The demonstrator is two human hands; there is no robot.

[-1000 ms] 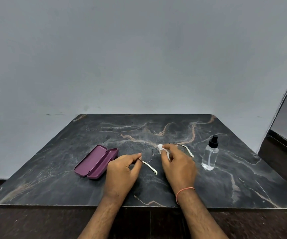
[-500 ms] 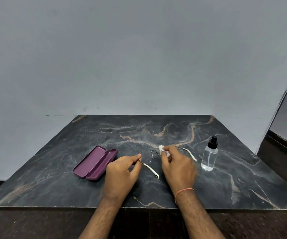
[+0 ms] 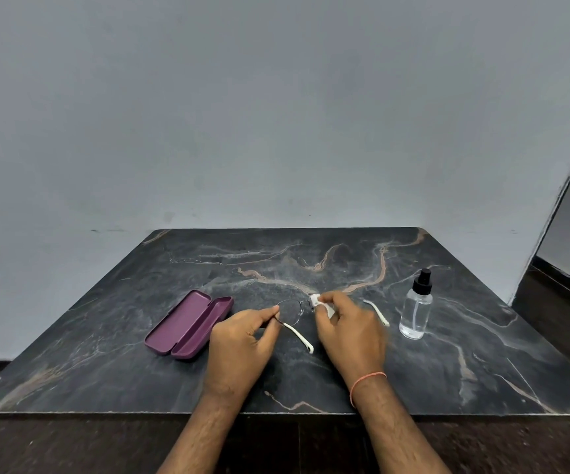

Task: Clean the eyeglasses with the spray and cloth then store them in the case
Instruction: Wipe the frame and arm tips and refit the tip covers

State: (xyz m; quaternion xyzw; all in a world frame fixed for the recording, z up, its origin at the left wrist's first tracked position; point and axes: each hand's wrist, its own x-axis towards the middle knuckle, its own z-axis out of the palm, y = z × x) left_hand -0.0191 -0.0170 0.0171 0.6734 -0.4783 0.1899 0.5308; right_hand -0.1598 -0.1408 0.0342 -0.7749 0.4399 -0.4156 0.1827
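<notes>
Thin-framed eyeglasses point(image 3: 290, 311) with white temple arms are held just above the dark marble table point(image 3: 106, 336). My left hand point(image 3: 241, 347) pinches the frame at the left lens's outer corner. My right hand point(image 3: 348, 331) pinches a small white cloth point(image 3: 316, 300) against the right lens, which the hand and cloth hide. A purple glasses case point(image 3: 189, 323) lies open to the left of my left hand. The clear spray bottle point(image 3: 416, 309) with a black nozzle stands upright to the right of my right hand.
The table meets a plain grey wall point(image 3: 276, 114) at its far edge. Dark floor point(image 3: 557, 302) shows to the right and in front of the near table edge. An orange thread band point(image 3: 367, 383) circles my right wrist.
The glasses and both hands have shifted very slightly. My right hand's fingers have moved a little with the cloth over the right lens. Case and bottle stay put.
</notes>
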